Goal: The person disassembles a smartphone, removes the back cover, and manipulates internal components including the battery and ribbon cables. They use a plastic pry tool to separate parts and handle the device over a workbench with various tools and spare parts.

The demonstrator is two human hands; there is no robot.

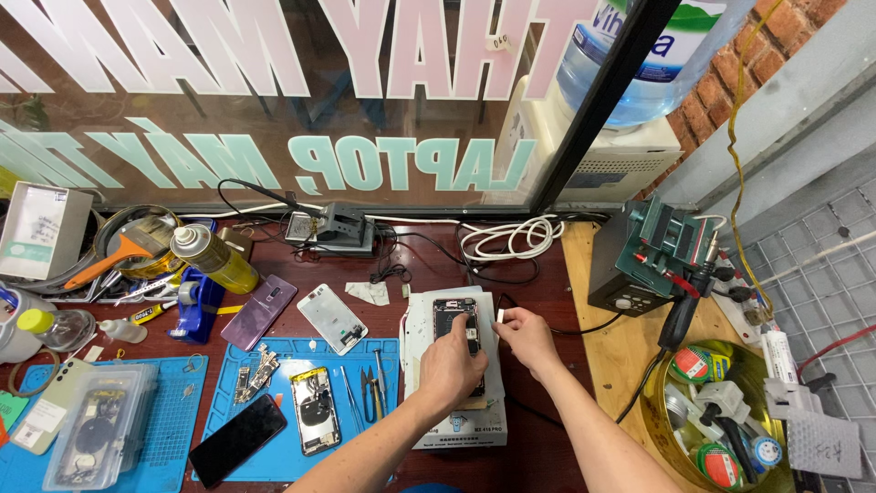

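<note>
Opened phone (pixel 455 321) lying on a white heating plate (pixel 429 338) at worktop (pixel 547 301) centre; left hand (pixel 453 363) pressed onto the phone, fingers curled; right hand (pixel 524 333) pinching a small white piece (pixel 499 315) just beside it.

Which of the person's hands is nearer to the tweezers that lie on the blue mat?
The left hand. It rests on the opened phone on the white pad, just right of the tweezers. The right hand is farther right, past the phone, at the pad's right edge.
</note>
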